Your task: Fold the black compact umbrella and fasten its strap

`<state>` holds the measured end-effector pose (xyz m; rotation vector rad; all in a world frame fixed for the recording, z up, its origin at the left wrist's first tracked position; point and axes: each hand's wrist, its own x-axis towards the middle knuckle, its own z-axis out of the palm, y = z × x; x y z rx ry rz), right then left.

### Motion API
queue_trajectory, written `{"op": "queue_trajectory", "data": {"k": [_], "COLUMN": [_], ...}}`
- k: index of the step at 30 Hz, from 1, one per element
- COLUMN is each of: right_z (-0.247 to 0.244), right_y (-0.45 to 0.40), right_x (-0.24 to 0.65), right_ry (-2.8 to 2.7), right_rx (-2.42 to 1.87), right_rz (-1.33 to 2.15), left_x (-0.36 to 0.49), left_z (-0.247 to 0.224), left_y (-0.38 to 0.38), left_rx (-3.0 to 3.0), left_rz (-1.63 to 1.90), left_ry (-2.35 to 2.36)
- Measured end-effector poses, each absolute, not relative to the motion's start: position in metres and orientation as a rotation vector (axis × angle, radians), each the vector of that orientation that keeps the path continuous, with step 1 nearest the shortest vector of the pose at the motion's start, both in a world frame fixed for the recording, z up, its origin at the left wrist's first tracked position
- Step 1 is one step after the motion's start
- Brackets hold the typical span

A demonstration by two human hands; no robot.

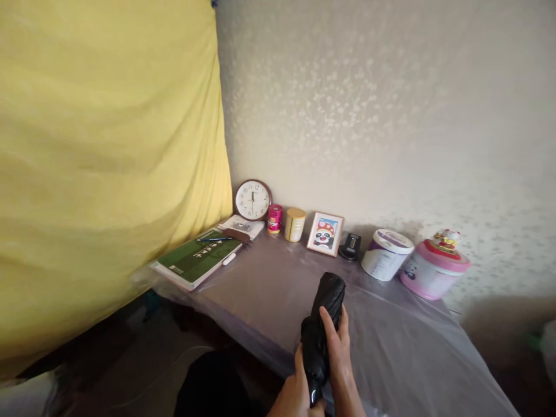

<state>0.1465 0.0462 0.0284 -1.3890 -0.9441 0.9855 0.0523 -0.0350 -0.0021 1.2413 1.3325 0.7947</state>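
A folded black umbrella [329, 294] is held over the front of the table, its handle toward me and its thick end pointing away. My left hand [294, 387] is wrapped round the lower part near the handle, with some fingers hidden beneath. Higher up, my right hand [337, 347] grips the right side of the black fabric, thumb on top and fingers along the far side.
On the covered table [269, 289], a green book [195, 258] with a pen lies left. Along the wall stand a clock [253, 200], pink can [274, 220], yellow can [295, 226], panda picture [325, 234], black object [350, 247], white tub [384, 258] and pink tub [428, 278].
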Motion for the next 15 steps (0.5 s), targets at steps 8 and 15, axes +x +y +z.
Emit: {"op": "queue_trajectory", "data": {"k": [8,15], "right_z": [0.029,0.030], "right_y": [0.042,0.039], "right_x": [0.157,0.159], "right_ry": [-0.942,-0.974], "right_rx": [-1.374,-1.410], "right_rz": [1.046,0.895], "left_x": [0.064,0.061], "left_z": [0.009,-0.014], "left_y": [-0.037,-0.042], "left_rx": [1.026,1.223], "left_rz": [0.810,0.798], "left_ry": [1.031,1.264]}}
